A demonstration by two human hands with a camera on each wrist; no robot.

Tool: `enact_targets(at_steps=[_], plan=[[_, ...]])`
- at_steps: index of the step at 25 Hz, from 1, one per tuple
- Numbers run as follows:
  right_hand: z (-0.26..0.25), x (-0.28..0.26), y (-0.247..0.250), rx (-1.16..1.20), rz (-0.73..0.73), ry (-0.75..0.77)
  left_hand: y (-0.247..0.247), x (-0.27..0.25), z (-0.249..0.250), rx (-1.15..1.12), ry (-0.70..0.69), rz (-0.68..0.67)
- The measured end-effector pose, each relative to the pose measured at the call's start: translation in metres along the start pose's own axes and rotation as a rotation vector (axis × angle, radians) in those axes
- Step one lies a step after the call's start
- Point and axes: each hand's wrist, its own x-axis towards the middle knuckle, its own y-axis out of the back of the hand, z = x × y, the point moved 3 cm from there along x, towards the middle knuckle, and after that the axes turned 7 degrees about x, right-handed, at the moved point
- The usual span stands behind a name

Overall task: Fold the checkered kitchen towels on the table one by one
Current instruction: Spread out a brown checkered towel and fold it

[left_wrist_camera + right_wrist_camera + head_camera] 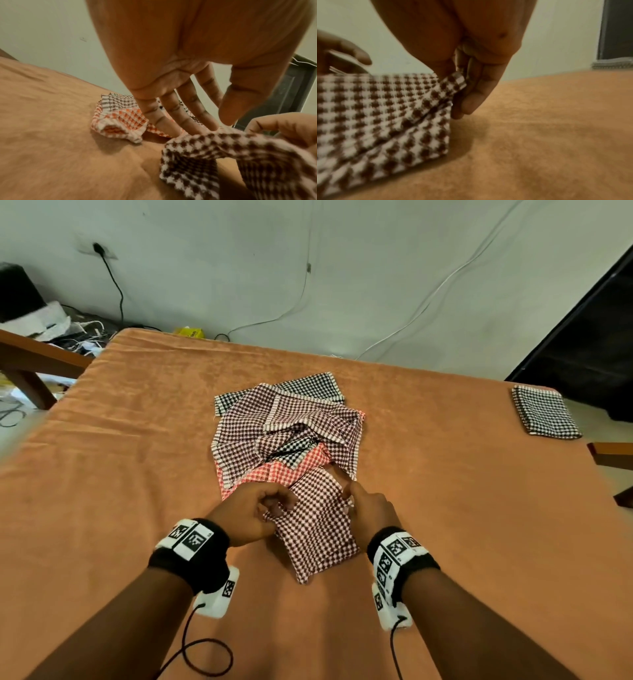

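Nearest the camera, one brown checkered towel (317, 525) is held up off the orange table cover (120, 474) between both hands, its lower end drooping to the cover. On the left, the left hand (251, 513) is curled at the towel's left top corner; in the left wrist view its fingers (173, 115) reach down behind the cloth edge, though how firmly the corner is gripped cannot be told through the blur. On the right, the right hand (368, 513) pinches the right top corner, thumb against curled fingers (476, 94), as is plainly seen in the right wrist view.

Behind the hands, a loose pile of towels (291, 429) is left unfolded: brown, orange-red and black checkered pieces are heaped over one another, and their number cannot be counted. At the far right of the table, a folded black checkered stack (544, 412) is set well apart from the pile.

By this showing, the task is judged to be in its early part: a little is folded, one towel is in hand and not yet flattened for its fold, and most of the pile remains.
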Motion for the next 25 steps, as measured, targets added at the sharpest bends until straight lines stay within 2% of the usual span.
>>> enact_targets(at_steps=[2,3,8,10,13,16,17,19,21,25], plan=[[0.004,0.001,0.002,-0.158,-0.027,0.014,0.0,0.008,0.0,-0.083,0.054,0.036],[0.006,0.001,0.003,-0.218,-0.016,0.016,-0.001,0.014,0.002,-0.057,0.071,0.075],[0.016,0.009,0.006,-0.178,-0.02,0.001,0.015,0.052,0.012,0.492,0.096,0.438],[0.012,0.014,0.007,-0.177,0.001,0.027,0.024,0.075,0.016,0.62,0.149,0.515],[0.007,0.018,0.007,-0.146,0.033,0.059,0.043,0.115,0.012,0.659,0.352,0.542],[0.005,0.02,0.004,-0.158,0.012,0.087,0.065,0.148,-0.012,0.478,0.645,0.474],[0.007,0.018,0.003,-0.156,0.0,0.091,0.069,0.154,-0.02,0.419,0.699,0.439],[0.011,0.014,0.0,-0.138,-0.02,0.094,0.075,0.161,-0.028,0.32,0.717,0.418],[0.016,0.011,-0.004,-0.094,-0.042,0.091,0.079,0.162,-0.029,0.26,0.713,0.47],[0.017,0.003,-0.013,0.047,-0.076,0.064,0.086,0.154,-0.001,0.401,0.577,0.621]])
